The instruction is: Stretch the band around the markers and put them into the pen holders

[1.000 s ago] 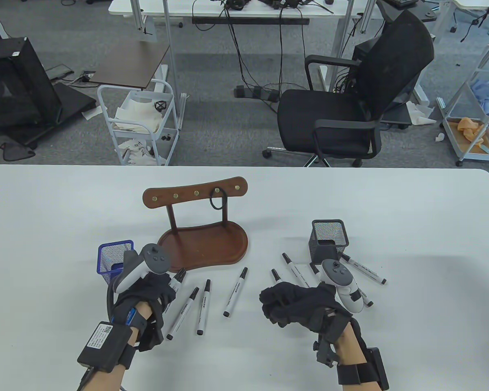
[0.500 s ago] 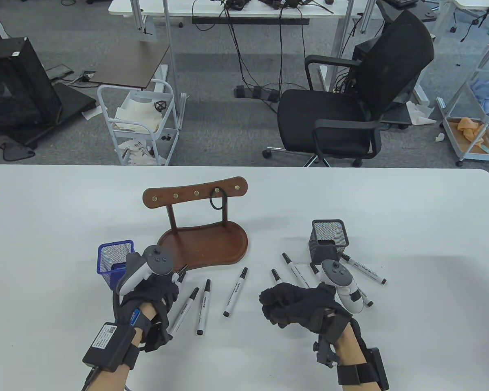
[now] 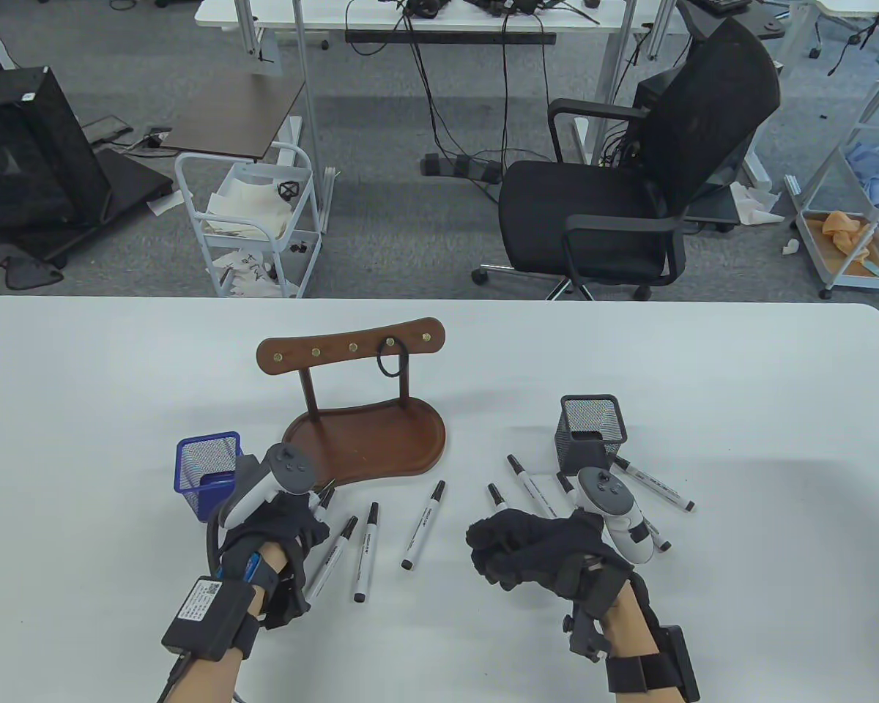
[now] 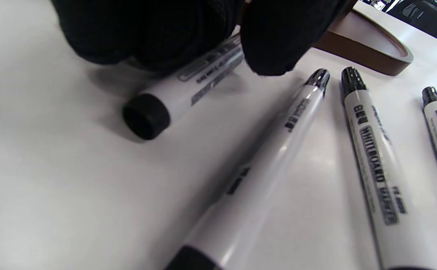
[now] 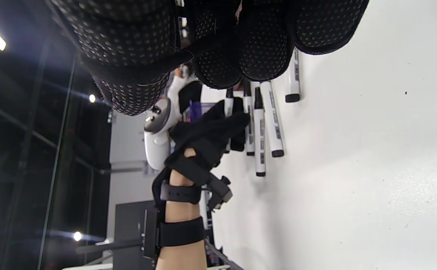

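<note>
Table view: black-gloved left hand (image 3: 275,538) over white black-capped whiteboard markers (image 3: 364,553) lying loose on white table (image 3: 740,410). Black elastic band (image 3: 389,364) hangs on brown wooden peg rack (image 3: 351,350), well apart; bundling impossible until fetched. Black-gloved right hand (image 3: 531,549) curled, contents indiscernible.

Left wrist view: fingers (image 4: 278,33) curled on one marker (image 4: 183,95). Risk: round barrel rolls, slips.

Right wrist view: fingers (image 5: 218,71) bunched; hold unclear.
</note>
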`<state>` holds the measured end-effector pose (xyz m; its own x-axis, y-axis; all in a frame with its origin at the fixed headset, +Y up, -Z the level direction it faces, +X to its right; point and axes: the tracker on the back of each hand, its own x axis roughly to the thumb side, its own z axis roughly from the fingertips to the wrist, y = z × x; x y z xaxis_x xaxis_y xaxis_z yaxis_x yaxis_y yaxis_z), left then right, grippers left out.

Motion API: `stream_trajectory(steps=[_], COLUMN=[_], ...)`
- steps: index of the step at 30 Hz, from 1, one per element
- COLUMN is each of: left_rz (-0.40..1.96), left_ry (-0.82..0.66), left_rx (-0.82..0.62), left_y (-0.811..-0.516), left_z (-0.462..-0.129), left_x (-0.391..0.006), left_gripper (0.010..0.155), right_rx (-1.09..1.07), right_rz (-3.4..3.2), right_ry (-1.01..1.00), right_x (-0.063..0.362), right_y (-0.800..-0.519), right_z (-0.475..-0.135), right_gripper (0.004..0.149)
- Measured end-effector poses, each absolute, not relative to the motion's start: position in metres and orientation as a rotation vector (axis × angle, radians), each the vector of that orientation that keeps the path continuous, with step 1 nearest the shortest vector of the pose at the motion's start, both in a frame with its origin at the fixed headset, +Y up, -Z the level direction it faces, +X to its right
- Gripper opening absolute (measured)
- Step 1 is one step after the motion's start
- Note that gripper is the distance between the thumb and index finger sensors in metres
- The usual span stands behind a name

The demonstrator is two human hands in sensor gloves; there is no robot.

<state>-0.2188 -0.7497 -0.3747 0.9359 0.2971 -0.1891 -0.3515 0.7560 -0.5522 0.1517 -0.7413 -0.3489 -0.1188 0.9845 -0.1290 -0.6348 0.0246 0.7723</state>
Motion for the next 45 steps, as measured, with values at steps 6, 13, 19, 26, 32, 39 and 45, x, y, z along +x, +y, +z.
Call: stream_trajectory(steps=[6, 13, 19, 26, 32, 39, 45], left_rz=[0.349, 0.335, 0.325, 0.344, 0.372, 0.401, 0.432], left_ry=[0.085, 0.089, 0.088, 0.039, 0.011, -0.031, -0.062], left_rx=[-0.613, -0.604, -0.594, -0.646, -0.669, -0.685, -0.702], left_y=[-0.751, -0.751, -0.752, -0.751, -0.744, -0.732, -0.724], left_z=[-0.374, -0.374, -0.373, -0.371, -0.363, -0.352, -0.346], left_x=[-0.218, -0.219, -0.219, -0.220, -0.219, -0.210, -0.203], left_gripper=[0.068, 0.060, 0.055, 0.054, 0.053, 0.051, 0.049], right_rx=[0.548, 0.535, 0.535, 0.537, 0.537, 0.540, 0.542], right_rz=[1.509, 1.509, 1.510, 1.506, 1.507, 1.507, 1.504], right_ry=[0.836, 0.837, 0.837, 0.838, 0.840, 0.839, 0.835], right_x=[0.152, 0.152, 0.153, 0.153, 0.152, 0.152, 0.153], right_y=[-0.742, -0.742, -0.743, -0.742, -0.742, -0.742, -0.742], right_z=[-0.349, -0.348, -0.349, -0.349, -0.349, -0.349, -0.349], right_gripper=[0.053, 0.053, 0.053, 0.052, 0.053, 0.053, 0.052])
